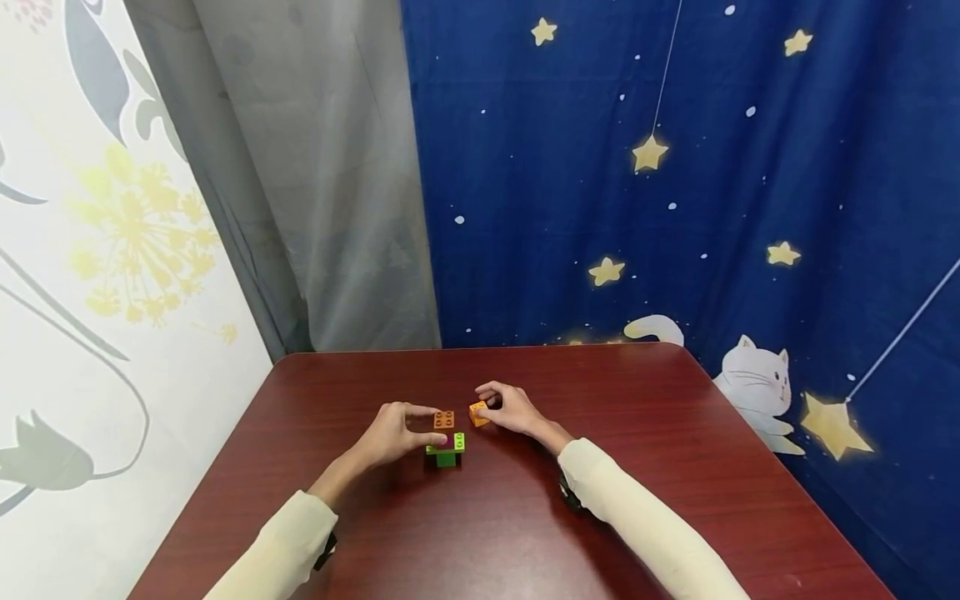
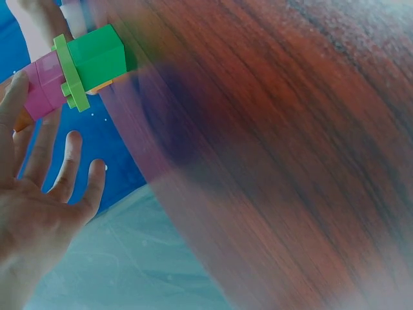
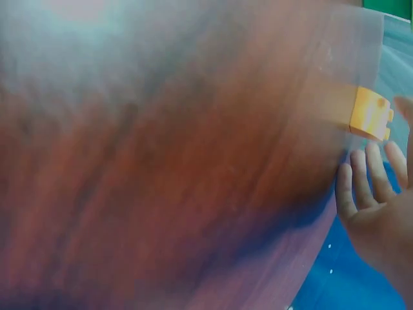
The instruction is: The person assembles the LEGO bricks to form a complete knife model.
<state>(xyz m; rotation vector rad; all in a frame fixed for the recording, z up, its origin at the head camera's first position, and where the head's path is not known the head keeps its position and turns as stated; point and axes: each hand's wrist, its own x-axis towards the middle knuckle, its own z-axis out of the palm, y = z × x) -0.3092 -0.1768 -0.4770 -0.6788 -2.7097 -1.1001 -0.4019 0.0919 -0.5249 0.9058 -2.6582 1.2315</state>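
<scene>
A small stack of toy building blocks stands on the table: a green brick (image 2: 100, 53) at the bottom, a lime plate (image 1: 460, 442) over it, magenta bricks (image 2: 46, 81) above, and an orange brick (image 1: 444, 419) on top. My left hand (image 1: 392, 435) pinches this stack; its thumb lies on the magenta bricks and the index finger reaches the far side. To the right of the stack, a yellow-orange brick (image 3: 369, 115) sits on the table. Around it is my right hand (image 1: 513, 411), thumb near the brick's front, other fingers extended and apart from it.
The dark red wooden table (image 1: 480, 533) has its far edge against a grey curtain (image 1: 352, 183) and a blue star-patterned curtain (image 1: 540, 183). A white flowered panel (image 1: 127, 350) stands on the left. Both cream sleeves (image 1: 637, 517) reach in from the near side.
</scene>
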